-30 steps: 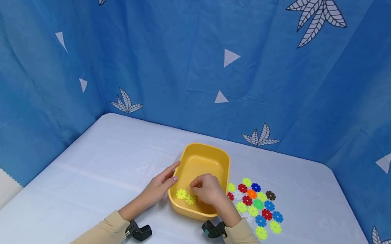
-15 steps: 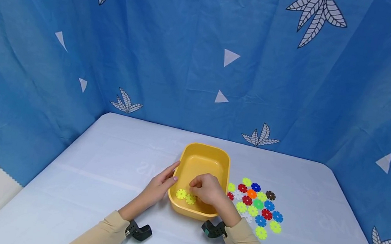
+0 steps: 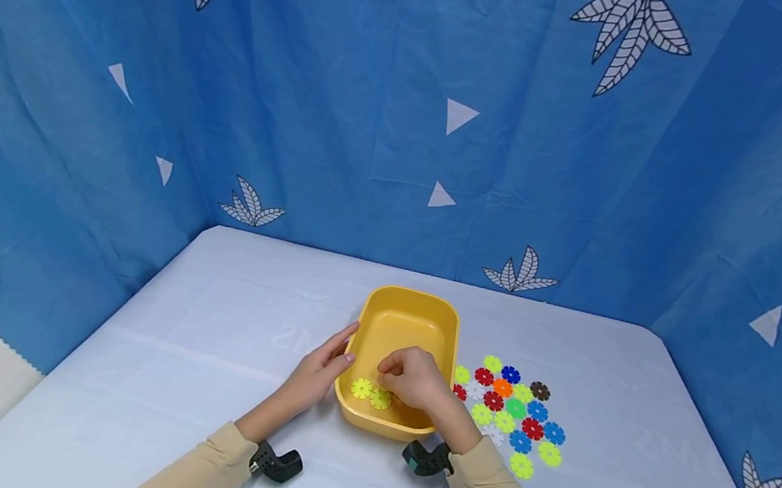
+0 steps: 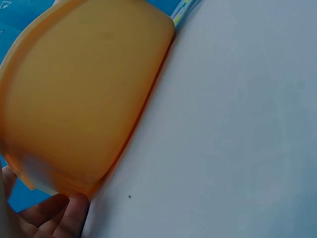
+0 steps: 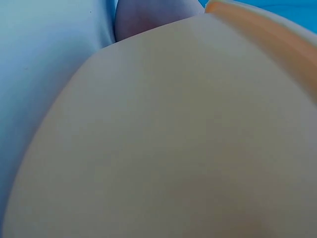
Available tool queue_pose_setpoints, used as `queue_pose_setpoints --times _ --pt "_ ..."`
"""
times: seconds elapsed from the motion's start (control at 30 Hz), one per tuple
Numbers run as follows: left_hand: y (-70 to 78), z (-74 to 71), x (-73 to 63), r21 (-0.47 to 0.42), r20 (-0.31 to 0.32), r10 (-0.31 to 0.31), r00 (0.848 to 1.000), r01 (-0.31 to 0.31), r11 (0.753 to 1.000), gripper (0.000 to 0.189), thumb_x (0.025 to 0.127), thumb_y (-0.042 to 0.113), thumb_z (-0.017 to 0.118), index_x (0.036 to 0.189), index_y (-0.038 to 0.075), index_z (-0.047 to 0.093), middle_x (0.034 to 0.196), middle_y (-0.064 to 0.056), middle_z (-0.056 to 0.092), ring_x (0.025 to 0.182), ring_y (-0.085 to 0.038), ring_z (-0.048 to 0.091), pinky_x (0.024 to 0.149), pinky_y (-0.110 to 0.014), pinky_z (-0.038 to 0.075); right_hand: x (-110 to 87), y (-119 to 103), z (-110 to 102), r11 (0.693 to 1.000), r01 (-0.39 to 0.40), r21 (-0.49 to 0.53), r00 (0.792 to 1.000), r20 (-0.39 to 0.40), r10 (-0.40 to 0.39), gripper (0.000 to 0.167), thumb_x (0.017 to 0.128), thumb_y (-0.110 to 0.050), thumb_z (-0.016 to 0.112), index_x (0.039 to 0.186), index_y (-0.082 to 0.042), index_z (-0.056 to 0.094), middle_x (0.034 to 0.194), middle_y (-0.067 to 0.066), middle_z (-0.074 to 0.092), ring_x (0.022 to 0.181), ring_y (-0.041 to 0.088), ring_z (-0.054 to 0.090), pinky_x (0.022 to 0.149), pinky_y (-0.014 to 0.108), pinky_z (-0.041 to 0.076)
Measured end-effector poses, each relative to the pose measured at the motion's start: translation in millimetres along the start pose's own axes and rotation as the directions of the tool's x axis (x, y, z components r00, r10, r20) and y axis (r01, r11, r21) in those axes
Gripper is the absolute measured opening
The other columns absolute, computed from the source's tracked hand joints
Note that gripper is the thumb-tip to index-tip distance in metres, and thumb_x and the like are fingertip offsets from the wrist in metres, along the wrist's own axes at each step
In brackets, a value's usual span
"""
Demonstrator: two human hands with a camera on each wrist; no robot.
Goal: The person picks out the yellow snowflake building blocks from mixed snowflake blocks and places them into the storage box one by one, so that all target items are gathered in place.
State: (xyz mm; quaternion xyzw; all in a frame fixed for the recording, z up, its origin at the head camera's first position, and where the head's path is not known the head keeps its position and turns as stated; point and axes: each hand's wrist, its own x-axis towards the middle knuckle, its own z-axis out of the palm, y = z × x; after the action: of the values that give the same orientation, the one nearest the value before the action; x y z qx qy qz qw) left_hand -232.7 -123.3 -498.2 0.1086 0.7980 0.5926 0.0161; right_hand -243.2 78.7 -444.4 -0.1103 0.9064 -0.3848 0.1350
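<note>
A yellow plastic basin stands on the table, with two yellow-green snowflake discs near its front left inside corner. My left hand holds the basin's left side, thumb at the rim and fingers against the outer wall. Inside the basin my right hand has its fingers curled down just right of the two discs; its fingertips are hidden, so whether they pinch anything does not show. The basin's outer wall fills most of the right wrist view, with a bit of the right hand above it.
To the basin's right, several snowflake discs in yellow-green, red, blue, white, orange, green and brown lie spread flat on the white table. A blue patterned curtain hangs behind and along both sides.
</note>
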Motion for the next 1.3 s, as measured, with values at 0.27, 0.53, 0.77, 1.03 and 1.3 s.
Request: queue_pose_setpoints --times 0.27,0.53,0.77,1.03,1.3 --pt "-0.8 -1.0 -0.1 -0.002 0.000 -0.001 1.000 0.001 1.000 0.053 0.106 0.026 0.054 0.157 0.026 0.041 0.163 -0.008 0.041 0.146 -0.035 0.046 0.118 -0.052 0.041 -6.4 -5 -20 0.999 0.034 0.018 0.998 -0.049 -0.033 0.019 0.091 -0.012 0.075 0.109 -0.005 0.078 0.092 0.002 0.071 0.082 0.018 0.059 0.075 0.028 0.059" --pt "-1.3 -2.0 -1.0 0.020 -0.010 0.012 1.000 -0.012 1.000 0.053 0.106 0.026 0.054 0.157 0.025 0.042 0.164 -0.008 0.039 0.147 -0.036 0.044 0.119 -0.053 0.040 -13.7 -2 -58 0.997 0.025 0.069 0.992 -0.125 -0.016 0.024 0.093 -0.013 0.071 0.114 -0.001 0.075 0.096 0.006 0.072 0.082 0.017 0.064 0.076 0.030 0.062" --pt "-1.9 -1.8 -0.6 0.009 -0.005 -0.002 1.000 0.003 1.000 0.052 0.106 0.026 0.053 0.157 0.027 0.042 0.164 -0.007 0.038 0.148 -0.036 0.043 0.119 -0.053 0.040 -17.1 23 -96 0.990 -0.013 0.139 0.983 -0.182 0.039 0.034 0.098 -0.016 0.066 0.126 0.003 0.068 0.113 0.018 0.072 0.092 0.024 0.069 0.088 0.040 0.064" --pt "-2.7 -1.7 -0.4 0.026 0.001 0.002 1.000 -0.002 1.000 0.053 0.106 0.026 0.053 0.158 0.026 0.040 0.164 -0.008 0.038 0.148 -0.036 0.043 0.118 -0.053 0.040 -19.5 52 -127 0.975 -0.114 0.190 0.955 -0.249 0.160 0.041 0.101 -0.022 0.062 0.135 0.002 0.062 0.126 0.023 0.067 0.109 0.036 0.068 0.099 0.047 0.059" --pt "-0.7 -1.0 -1.5 0.038 0.009 -0.012 1.000 0.012 0.999 0.053 0.107 0.026 0.052 0.158 0.029 0.039 0.165 -0.008 0.038 0.148 -0.036 0.043 0.118 -0.054 0.040 -21.3 74 -139 0.950 -0.171 0.262 0.937 -0.256 0.239 0.045 0.102 -0.020 0.058 0.139 0.006 0.056 0.136 0.027 0.061 0.114 0.038 0.065 0.103 0.047 0.057"
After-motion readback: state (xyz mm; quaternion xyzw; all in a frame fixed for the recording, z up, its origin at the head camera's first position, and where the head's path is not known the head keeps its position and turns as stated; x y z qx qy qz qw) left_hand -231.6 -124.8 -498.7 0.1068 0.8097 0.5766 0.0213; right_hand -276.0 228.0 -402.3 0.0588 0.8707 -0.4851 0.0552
